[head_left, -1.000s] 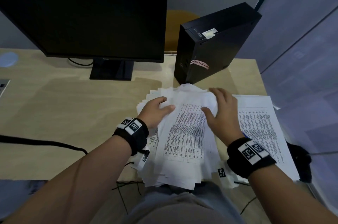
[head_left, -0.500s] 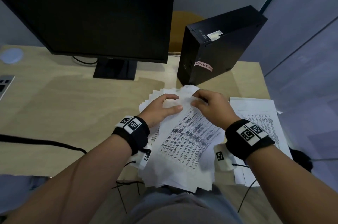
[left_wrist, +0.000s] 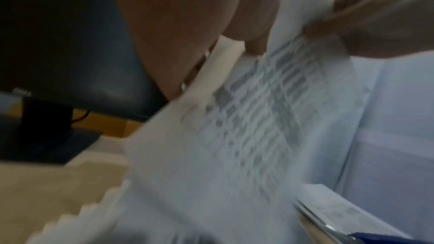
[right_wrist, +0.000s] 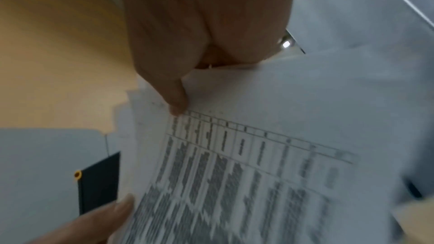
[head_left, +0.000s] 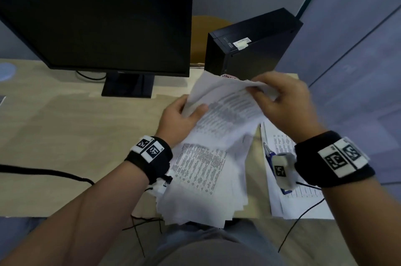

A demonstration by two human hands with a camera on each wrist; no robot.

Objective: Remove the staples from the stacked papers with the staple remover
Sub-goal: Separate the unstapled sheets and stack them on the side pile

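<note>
Fingers (right_wrist: 176, 99) of the right hand (head_left: 286, 109) are curled over the far edge of the top sheet (head_left: 225, 113), the thumb pinching it just above the printed table; the pinched corner is crumpled. The left hand (head_left: 175, 122) grips the same sheet at its left edge, thumb (head_left: 200, 110) on the printed face and the other fingers underneath. Between the two hands the sheet is raised and bowed, its far edge lifted clear of the stacked papers (head_left: 201, 183), which lie fanned on the near edge of the bench (head_left: 76, 131), partly overhanging it. To the right of the stack lies a second pile of printed sheets (head_left: 288, 192); on it rests a blue-handled tool with a metal tip (head_left: 269, 152), probably the staple remover, mostly hidden behind the right wrist camera. No staple can be made out; both wrist views are blurred. Far left stands a black monitor (head_left: 97, 24); far right, a black computer case (head_left: 251, 48). A black cable (head_left: 43, 172) crosses the bench at left.
</note>
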